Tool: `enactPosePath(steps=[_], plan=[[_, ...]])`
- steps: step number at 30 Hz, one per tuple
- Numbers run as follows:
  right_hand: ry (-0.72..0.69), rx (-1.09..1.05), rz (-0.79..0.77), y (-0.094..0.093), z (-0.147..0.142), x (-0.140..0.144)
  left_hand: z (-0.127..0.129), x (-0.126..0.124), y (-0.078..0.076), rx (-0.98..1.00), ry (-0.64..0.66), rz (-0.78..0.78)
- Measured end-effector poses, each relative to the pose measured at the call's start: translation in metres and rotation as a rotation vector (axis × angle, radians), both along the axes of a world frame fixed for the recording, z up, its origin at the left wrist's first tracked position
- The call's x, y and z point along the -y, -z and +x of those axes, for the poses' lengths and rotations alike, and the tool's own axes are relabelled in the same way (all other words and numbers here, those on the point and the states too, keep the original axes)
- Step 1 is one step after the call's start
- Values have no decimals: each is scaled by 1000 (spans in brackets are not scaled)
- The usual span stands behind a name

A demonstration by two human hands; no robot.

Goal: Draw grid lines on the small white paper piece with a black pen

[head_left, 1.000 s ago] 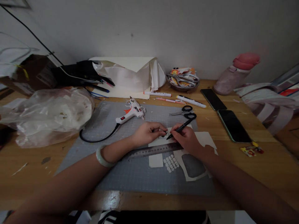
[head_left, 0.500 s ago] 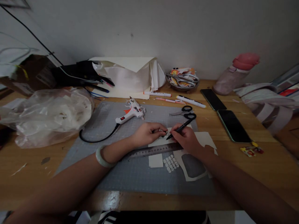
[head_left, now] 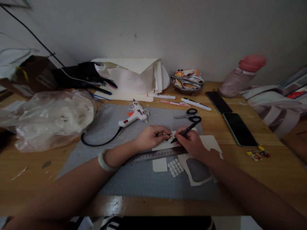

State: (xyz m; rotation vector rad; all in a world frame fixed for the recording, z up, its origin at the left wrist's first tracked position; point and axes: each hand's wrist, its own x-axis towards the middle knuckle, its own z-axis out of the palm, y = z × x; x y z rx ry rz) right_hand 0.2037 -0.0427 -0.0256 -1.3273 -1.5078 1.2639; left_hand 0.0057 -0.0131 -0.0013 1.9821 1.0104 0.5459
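— Wooden bench (head_left: 35, 172), grey mat (head_left: 134, 179) on it. What's on the left?

— Plastic bag (head_left: 48, 118), then a glue gun (head_left: 135, 115) with its cord, well clear of the hands.

— And the middle?

— Left hand (head_left: 151, 136) pinches a small card piece (head_left: 168, 137) on the mat. Right hand (head_left: 190, 142) is closed round a pen (head_left: 185, 131), tip on the piece. Ruler (head_left: 158, 154) lies just below, scissors (head_left: 189, 115) just behind.

— Right?

— Two phones (head_left: 230, 118), a pink bottle (head_left: 242, 76).
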Motion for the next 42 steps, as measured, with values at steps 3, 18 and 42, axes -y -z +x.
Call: enactPosePath(steps=[3,18,42], plan=[[2,-7,0,-1,0,0,0,0,0,-7,3,0],[0,9,-15,0,0,0,0,0,-2,16,-5,-10],[15,7,-21,-2,-1,1,0,1,-2,36,-14,-34]])
